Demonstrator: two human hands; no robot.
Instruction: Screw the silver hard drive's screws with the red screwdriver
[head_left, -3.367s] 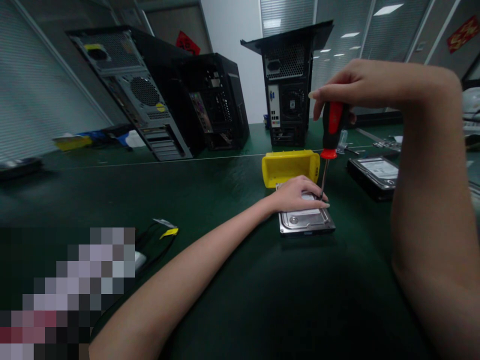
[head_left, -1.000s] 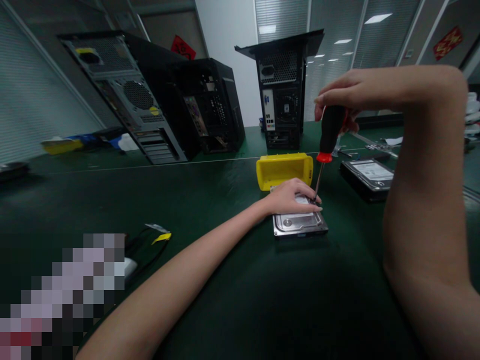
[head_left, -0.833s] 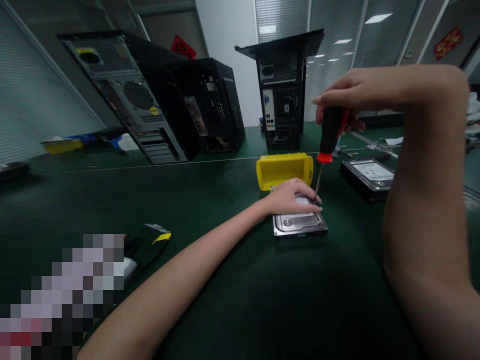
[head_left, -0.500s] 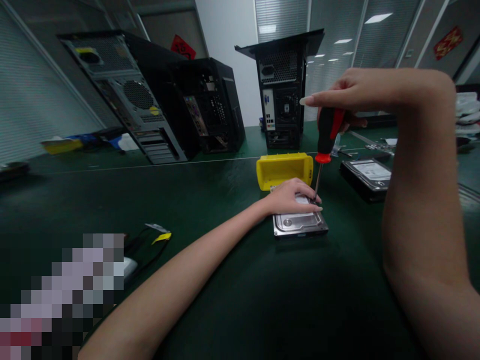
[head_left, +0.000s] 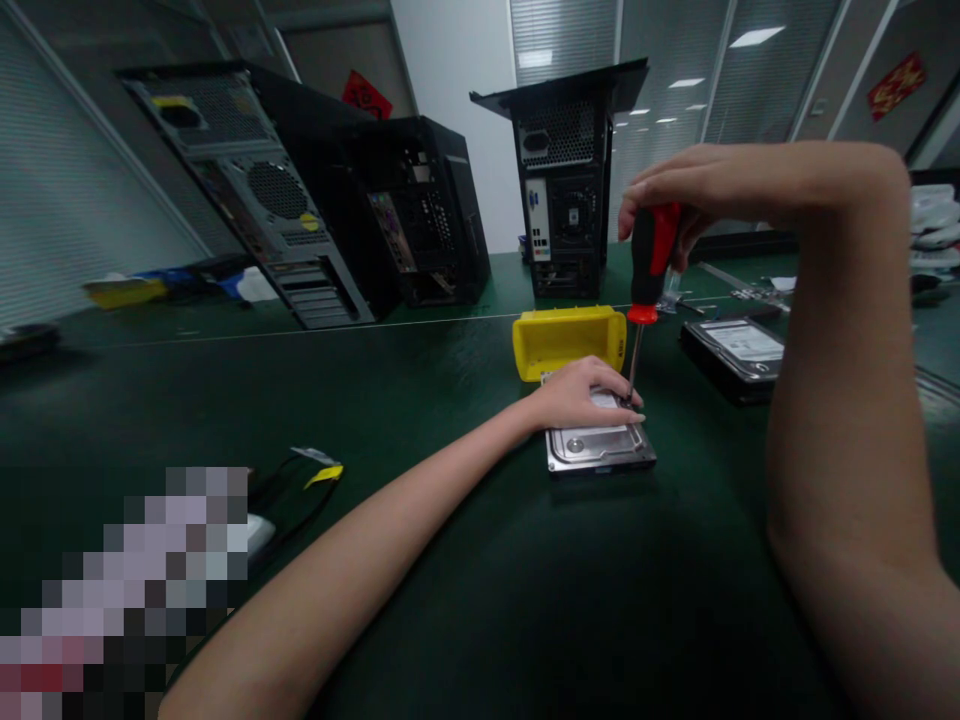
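A silver hard drive [head_left: 600, 446] lies flat on the green table mat. My left hand [head_left: 581, 392] rests palm-down on its far half, pressing it. My right hand [head_left: 694, 185] grips the top of a red-and-black screwdriver [head_left: 646, 262], held upright. The screwdriver's tip meets the drive's far right corner, just beside my left fingertips.
A yellow plastic tray [head_left: 568, 340] sits right behind the drive. A second hard drive [head_left: 736, 352] lies to the right. Three open computer towers [head_left: 570, 180] stand at the back. A black cable with a yellow tag [head_left: 315, 475] lies at the left.
The camera view shifted slightly early on. My right-hand fingers have regripped and turned the screwdriver handle, showing red and black sides in turn. My left hand has stayed on the drive.
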